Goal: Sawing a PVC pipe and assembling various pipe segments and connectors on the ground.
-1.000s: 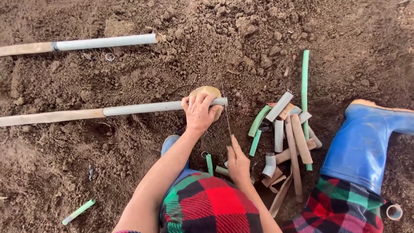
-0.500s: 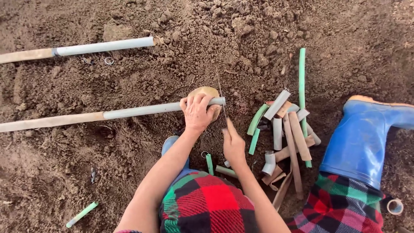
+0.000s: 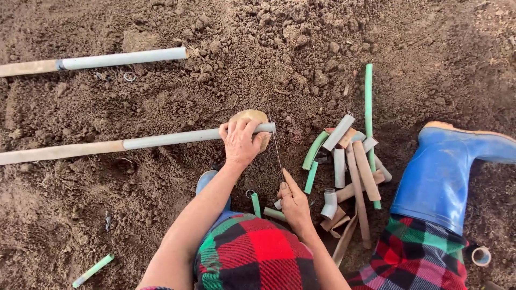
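At far left, two long pipes lie across loose, clodded soil [image 3: 161,215]: an upper pipe [image 3: 123,58] and a lower grey pipe [image 3: 177,138], each a smooth rigid plastic tube running into a tan sleeve toward the left edge. The left hand [image 3: 242,142] is closed over the near end of the lower grey pipe, pinning it against a rounded tan block [image 3: 248,116] beneath. The right hand [image 3: 294,203] is closed in a pinch on a thin saw blade [image 3: 276,147], which rises to the pipe just beside the left hand's fingers. For a clean cut, judge the blade square to the pipe axis, keep the pipe pressed flat on the block, and stroke lightly close to the support. To the right lies a heap of short offcuts [image 3: 344,161], grey, green and tan, cylindrical and matte, then a glossy blue rubber boot [image 3: 441,172].
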